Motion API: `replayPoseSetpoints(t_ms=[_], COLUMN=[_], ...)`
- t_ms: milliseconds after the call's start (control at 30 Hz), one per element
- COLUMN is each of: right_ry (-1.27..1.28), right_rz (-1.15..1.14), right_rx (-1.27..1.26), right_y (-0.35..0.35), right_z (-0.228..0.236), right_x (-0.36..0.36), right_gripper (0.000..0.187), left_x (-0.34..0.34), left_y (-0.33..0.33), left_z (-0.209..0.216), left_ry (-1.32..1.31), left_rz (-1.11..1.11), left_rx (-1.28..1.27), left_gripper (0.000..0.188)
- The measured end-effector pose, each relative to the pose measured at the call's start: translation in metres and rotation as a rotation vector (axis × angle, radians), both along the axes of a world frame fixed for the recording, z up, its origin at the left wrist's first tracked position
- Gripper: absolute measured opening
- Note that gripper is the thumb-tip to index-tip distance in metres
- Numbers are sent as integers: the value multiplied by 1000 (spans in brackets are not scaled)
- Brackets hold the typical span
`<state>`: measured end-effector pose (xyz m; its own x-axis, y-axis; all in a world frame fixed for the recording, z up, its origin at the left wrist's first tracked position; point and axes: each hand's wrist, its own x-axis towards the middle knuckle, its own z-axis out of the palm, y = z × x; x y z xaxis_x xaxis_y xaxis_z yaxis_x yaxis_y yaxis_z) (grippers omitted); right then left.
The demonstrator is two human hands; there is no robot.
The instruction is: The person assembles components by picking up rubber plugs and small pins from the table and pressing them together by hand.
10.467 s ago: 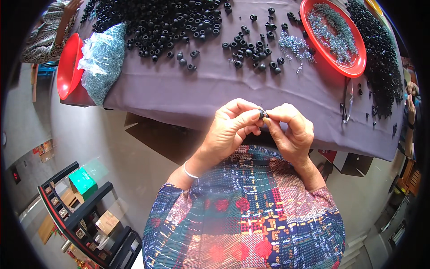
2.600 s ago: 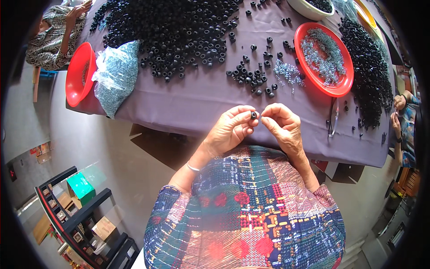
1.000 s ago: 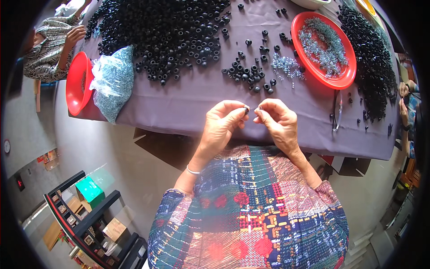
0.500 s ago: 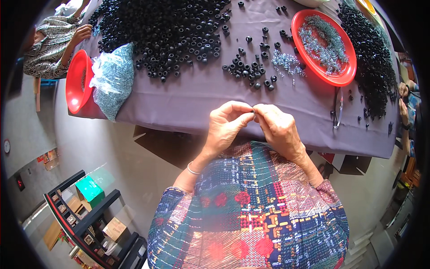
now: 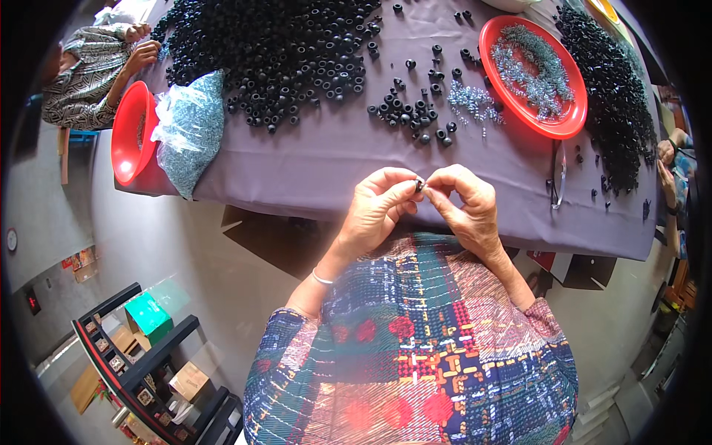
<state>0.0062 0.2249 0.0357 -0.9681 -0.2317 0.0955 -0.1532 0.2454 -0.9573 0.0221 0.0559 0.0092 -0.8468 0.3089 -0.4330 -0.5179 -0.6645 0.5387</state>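
My left hand and my right hand meet fingertip to fingertip over the near edge of a table with a purple cloth. Between the pinched fingers sits a small black bead; both hands touch it. A loose cluster of black beads lies just beyond my hands, beside a small heap of tiny silvery-blue beads. A large pile of black beads covers the far left of the cloth.
A red plate of silvery-blue beads sits at the right, with another strip of black beads beyond it. A clear bag of blue beads leans on a red bowl at the left edge. Another person's hands work at the far left.
Over the last second my hands stayed together at the table edge; the fingertips closed tighter around the bead, and the view shifted slightly.
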Motion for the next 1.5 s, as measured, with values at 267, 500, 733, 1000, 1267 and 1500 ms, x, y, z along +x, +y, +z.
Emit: replayPoseSetpoints(t_ms=[267,500,733,1000,1267,1500], right_ry=[94,-314,-657,243,547,431], right_rz=[62,105,150,-127,-65,-31], right_rx=[79,-295,-522,196,741,431], right_y=[2,6,5,-2,-20,-14], right_z=[4,-10,-13,-18,-31,-18], right_x=[-2,0,-9,-40,-64,-57], right_gripper=[12,10,19,13,25,19], left_x=[0,0,-3,-4,-3,-3], left_y=[0,-1,-2,-10,-11,-11], left_z=[2,-6,-11,-13,-15,-15], left_ry=[85,0,-62,-59,-45,-49], left_rz=[-22,-72,-127,-18,-36,-55], left_rx=[-69,99,175,314,299,281], left_gripper=[17,17,17,17,17,17])
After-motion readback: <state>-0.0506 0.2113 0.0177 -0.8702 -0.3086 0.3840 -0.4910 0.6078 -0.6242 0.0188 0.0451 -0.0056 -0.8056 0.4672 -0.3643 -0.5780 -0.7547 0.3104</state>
